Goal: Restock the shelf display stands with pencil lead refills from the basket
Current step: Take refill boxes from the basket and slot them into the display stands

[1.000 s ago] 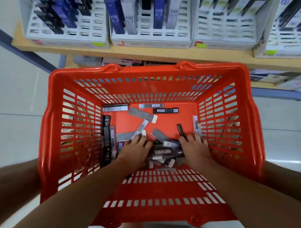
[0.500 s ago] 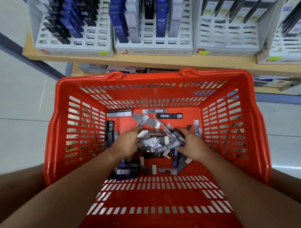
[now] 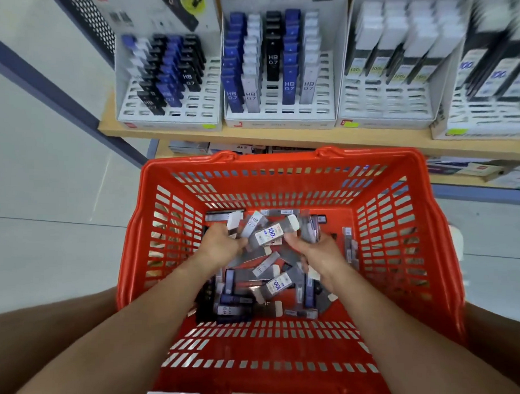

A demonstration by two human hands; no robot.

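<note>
Down on the floor of the orange basket (image 3: 271, 347), loose refill packs (image 3: 246, 287) lie jumbled in black, blue and grey; just above that heap the left hand (image 3: 221, 245) and right hand (image 3: 317, 252) face each other, fingers curled, together grasping a bunch of refill packs (image 3: 266, 234); beyond the basket's far rim runs a wooden shelf (image 3: 284, 136) carrying 4 white display stands (image 3: 279, 113) side by side, packs upright in their back rows, bare slots showing in front; the 2 rightmost are blurred.
</note>
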